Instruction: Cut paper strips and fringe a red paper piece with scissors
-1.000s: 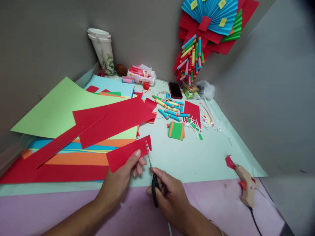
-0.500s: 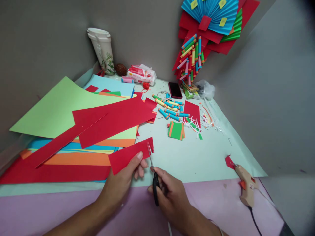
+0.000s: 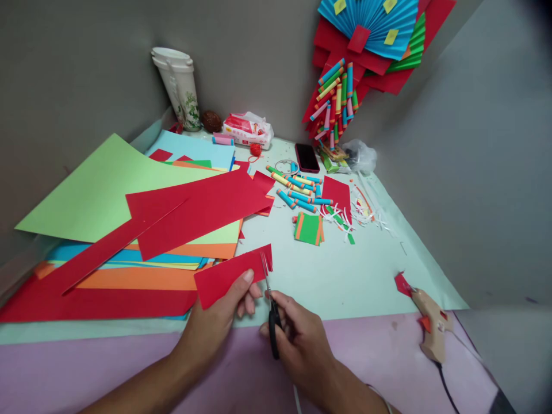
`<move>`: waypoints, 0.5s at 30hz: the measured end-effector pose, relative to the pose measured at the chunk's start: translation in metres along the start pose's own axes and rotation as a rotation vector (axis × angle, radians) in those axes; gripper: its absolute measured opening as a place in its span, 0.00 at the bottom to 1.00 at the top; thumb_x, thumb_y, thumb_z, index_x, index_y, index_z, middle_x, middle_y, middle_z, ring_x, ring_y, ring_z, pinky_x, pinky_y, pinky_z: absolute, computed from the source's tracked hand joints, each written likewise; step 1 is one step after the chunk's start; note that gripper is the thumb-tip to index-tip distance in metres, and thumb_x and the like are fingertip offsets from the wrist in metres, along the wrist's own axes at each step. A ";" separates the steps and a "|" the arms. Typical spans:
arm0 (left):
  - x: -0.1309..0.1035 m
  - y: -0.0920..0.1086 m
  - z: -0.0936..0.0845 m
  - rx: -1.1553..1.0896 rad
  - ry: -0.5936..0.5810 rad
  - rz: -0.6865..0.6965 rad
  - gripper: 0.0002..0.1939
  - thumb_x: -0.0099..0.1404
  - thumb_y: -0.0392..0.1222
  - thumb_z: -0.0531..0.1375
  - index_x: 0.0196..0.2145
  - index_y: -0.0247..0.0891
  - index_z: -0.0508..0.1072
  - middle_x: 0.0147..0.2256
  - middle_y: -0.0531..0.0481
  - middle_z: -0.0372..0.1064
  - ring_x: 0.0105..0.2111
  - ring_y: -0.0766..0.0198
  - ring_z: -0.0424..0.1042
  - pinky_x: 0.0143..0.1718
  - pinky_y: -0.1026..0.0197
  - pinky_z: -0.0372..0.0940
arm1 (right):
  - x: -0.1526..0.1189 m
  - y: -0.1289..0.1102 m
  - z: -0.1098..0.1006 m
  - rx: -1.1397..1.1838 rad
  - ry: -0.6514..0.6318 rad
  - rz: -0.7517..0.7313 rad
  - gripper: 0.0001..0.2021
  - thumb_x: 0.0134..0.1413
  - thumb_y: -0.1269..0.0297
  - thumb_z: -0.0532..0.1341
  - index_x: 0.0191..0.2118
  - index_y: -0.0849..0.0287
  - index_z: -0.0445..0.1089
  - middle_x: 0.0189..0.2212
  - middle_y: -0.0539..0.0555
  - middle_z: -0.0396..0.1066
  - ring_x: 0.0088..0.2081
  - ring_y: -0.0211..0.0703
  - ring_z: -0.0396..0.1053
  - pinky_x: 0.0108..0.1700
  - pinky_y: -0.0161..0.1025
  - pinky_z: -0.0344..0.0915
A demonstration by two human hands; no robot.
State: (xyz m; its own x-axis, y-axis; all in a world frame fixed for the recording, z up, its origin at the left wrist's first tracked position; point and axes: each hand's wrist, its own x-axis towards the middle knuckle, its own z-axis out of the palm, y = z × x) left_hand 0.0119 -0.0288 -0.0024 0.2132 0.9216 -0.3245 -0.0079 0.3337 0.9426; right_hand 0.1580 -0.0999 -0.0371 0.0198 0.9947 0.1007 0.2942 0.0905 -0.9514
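Held up above the table's front part is a strip of red paper (image 3: 224, 276), pinched between the thumb and fingers of my left hand (image 3: 226, 305). Its right end carries several thin fringe cuts. My right hand (image 3: 299, 328) is wrapped round a pair of scissors (image 3: 273, 328) with black handles. The slim metal blades point away from me and lie across the paper just left of the fringe. Whether the blades are fully closed is too small to tell.
Coloured paper sheets (image 3: 86, 201) lie stacked at the left. Small paper rolls (image 3: 297, 187), a green paper piece (image 3: 309, 229) and a phone (image 3: 307, 157) sit mid-table. A glue gun (image 3: 433, 328) rests at right. A cup (image 3: 179, 86) and tissue pack (image 3: 248, 131) stand behind.
Both hands have shifted slightly to the right, with the red paper and scissors moving along. The scissors stay at the fringed end. Other things on the table have not moved.
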 end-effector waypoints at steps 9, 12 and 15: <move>0.000 0.000 -0.001 -0.003 -0.001 0.003 0.21 0.64 0.57 0.58 0.22 0.40 0.74 0.18 0.54 0.65 0.22 0.65 0.63 0.27 0.62 0.61 | -0.001 0.004 0.001 -0.004 0.009 0.004 0.21 0.53 0.74 0.57 0.54 0.64 0.67 0.32 0.55 0.76 0.26 0.36 0.75 0.31 0.30 0.72; 0.000 -0.001 0.000 0.016 -0.006 0.007 0.21 0.65 0.57 0.57 0.22 0.40 0.74 0.18 0.54 0.65 0.22 0.65 0.63 0.27 0.63 0.60 | 0.001 0.002 0.001 0.002 0.027 0.044 0.20 0.52 0.74 0.59 0.53 0.63 0.68 0.31 0.53 0.76 0.25 0.36 0.73 0.30 0.29 0.71; -0.001 -0.002 0.001 0.009 -0.009 0.013 0.21 0.65 0.56 0.58 0.22 0.40 0.74 0.18 0.54 0.65 0.22 0.65 0.63 0.27 0.63 0.60 | 0.003 -0.002 0.000 0.000 0.030 0.036 0.18 0.52 0.73 0.60 0.50 0.61 0.70 0.31 0.52 0.76 0.27 0.36 0.72 0.31 0.29 0.71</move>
State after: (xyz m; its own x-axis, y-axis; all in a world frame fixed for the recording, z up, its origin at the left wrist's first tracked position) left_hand 0.0128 -0.0308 -0.0041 0.2222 0.9239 -0.3114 -0.0022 0.3199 0.9475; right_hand 0.1575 -0.0971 -0.0351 0.0591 0.9954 0.0757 0.2925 0.0552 -0.9547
